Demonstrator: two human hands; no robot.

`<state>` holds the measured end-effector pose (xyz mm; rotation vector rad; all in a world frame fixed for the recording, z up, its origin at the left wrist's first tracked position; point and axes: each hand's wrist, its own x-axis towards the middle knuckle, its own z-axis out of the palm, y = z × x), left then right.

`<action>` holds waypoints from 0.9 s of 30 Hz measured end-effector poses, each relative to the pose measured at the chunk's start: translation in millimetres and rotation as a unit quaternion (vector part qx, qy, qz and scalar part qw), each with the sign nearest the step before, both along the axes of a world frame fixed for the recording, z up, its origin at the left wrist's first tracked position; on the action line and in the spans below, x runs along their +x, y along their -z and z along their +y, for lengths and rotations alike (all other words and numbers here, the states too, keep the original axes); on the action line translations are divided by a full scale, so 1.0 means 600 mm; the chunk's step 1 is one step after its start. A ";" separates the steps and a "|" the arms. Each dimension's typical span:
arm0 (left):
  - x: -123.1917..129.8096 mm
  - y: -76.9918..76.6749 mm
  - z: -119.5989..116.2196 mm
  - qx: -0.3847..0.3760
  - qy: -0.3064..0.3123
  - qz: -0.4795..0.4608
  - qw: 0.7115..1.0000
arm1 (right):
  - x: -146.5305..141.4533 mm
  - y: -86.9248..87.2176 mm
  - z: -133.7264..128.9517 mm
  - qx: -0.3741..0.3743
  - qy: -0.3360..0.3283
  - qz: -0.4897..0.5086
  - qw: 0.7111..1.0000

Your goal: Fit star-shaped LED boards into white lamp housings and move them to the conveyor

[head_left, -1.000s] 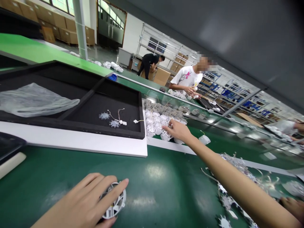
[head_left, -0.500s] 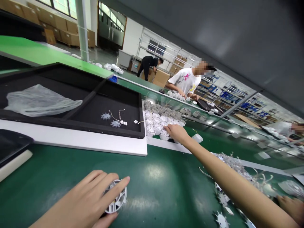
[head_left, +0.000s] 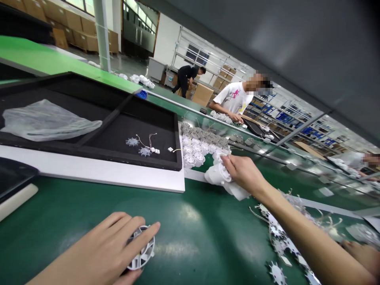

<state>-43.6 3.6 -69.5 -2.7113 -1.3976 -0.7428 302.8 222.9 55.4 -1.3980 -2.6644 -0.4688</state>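
The person's right hand point(head_left: 244, 172) is closed around a white cylindrical plastic housing point(head_left: 218, 174), and the fingers grasp it from above, lifted just over the dark green workbench point(head_left: 190, 233). A flat white plastic piece point(head_left: 237, 191) hangs just below this housing. The left hand point(head_left: 97, 247) is grasping a white round spoked plastic wheel point(head_left: 144, 253), with fingers lying across it and the thumb under its edge, and the wheel is touching the bench.

Near the right hand stand rows of white plastic housings point(head_left: 192, 156), and behind them are many grey housings point(head_left: 204, 136). Beside these lies a black rectangular tray point(head_left: 175, 150) on a white board point(head_left: 89, 171). In the tray are a clear plastic bag point(head_left: 47, 122) and two grey toothed discs point(head_left: 132, 141) with thin wires. Under the right forearm lies a heap of toothed discs point(head_left: 279, 233). Another person's hand point(head_left: 360, 255) is at the right edge. Across the bench, a co-worker in a white T-shirt point(head_left: 233, 97) handles parts.
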 end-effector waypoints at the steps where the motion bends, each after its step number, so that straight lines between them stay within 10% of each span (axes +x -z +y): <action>1: -0.004 -0.002 0.000 -0.005 -0.001 0.000 1.000 | -0.011 0.005 -0.027 0.002 -0.040 0.011 0.999; 10: -0.011 -0.068 -0.006 -0.014 -0.038 0.011 0.999 | -0.140 0.053 -0.211 0.006 -0.394 0.126 0.910; 27: 0.032 -0.081 0.026 -0.039 0.047 0.041 0.997 | -0.074 0.065 -0.214 -0.127 -0.481 0.233 0.836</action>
